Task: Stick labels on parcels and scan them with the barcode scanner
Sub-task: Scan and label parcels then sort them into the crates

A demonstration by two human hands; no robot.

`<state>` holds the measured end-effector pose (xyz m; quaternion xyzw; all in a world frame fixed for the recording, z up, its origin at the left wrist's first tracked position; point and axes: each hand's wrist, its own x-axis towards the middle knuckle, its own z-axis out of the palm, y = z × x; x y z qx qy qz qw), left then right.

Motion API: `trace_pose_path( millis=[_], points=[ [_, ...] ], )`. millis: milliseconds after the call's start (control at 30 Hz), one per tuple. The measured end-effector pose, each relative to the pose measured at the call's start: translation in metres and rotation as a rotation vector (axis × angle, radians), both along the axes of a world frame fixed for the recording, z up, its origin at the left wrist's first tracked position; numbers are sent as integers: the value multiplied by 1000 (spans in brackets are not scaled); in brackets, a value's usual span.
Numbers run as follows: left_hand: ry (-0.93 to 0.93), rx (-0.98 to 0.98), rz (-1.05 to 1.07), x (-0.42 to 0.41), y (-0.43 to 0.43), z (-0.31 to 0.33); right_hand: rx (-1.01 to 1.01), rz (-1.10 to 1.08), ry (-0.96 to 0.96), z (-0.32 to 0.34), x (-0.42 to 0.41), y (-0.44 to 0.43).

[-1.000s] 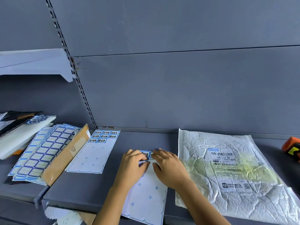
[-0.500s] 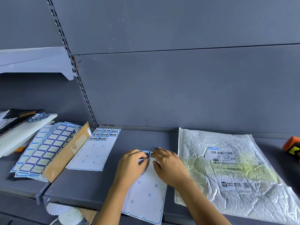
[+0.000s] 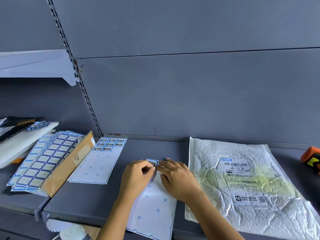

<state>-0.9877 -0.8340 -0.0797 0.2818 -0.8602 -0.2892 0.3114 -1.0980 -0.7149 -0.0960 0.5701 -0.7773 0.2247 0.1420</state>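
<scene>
A nearly used-up label sheet [image 3: 154,210] lies on the grey shelf in front of me. My left hand [image 3: 136,179] pinches the lower edge of a blue-framed label [image 3: 152,163] at the sheet's top. Beside it my right hand [image 3: 178,181] rests on the sheet, fingers over the neighbouring label. A crumpled white parcel bag [image 3: 242,184] with a printed shipping label [image 3: 239,179] lies to the right. The orange barcode scanner [image 3: 311,158] shows at the far right edge.
A second label sheet [image 3: 102,160] with several written labels lies to the left. Further left are a tilted cardboard piece [image 3: 69,163], blank label sheets [image 3: 39,161] and stacked white and black mailers [image 3: 20,134]. The shelf's back wall rises behind.
My left thumb and finger have closed on the label's edge, which is now more exposed. The right hand has barely moved.
</scene>
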Motion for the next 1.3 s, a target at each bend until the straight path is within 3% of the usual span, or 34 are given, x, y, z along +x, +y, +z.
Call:
trace_pose_path(
  millis=[167,767,1100,1233,1300],
  points=[
    [-57,-98,-61,1,3,1,-13,-1,-14,3,1,1],
    [-104,-112,85,2,5,4,18,3,-61,7,3,1],
    [30,-41,184,3,6,6,45,-2,-42,6,2,0],
    [155,155,193,1,5,6,17,-23,-2,3,2,0],
    [175,153,185,2,4,4,-22,-53,24,3,2,0]
  ],
)
